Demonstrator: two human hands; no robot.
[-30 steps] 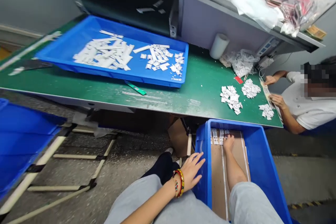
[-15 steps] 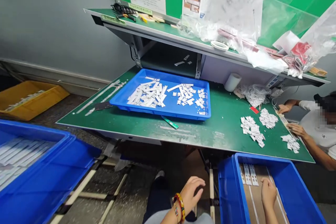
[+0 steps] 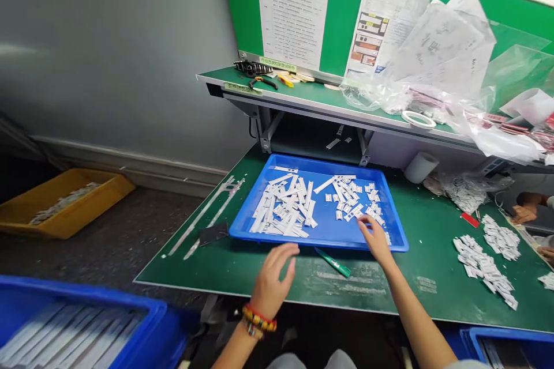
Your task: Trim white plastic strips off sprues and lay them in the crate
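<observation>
Right of the frame's centre, the right hand (image 3: pixel 375 237) is over the blue tray (image 3: pixel 322 230), grip narrowly parted near small white pieces (image 3: pixel 345 189). The left hand (image 3: pixel 272 281), lower centre, has a wide grip; long white strips (image 3: pixel 283 207) lie in the tray's left half.

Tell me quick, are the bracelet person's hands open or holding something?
Left hand: open, nothing seen in it.
Right hand: over the blue tray; can't tell if it grips any white pieces.

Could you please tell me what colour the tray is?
The tray is blue, best seen in the head view.
</observation>
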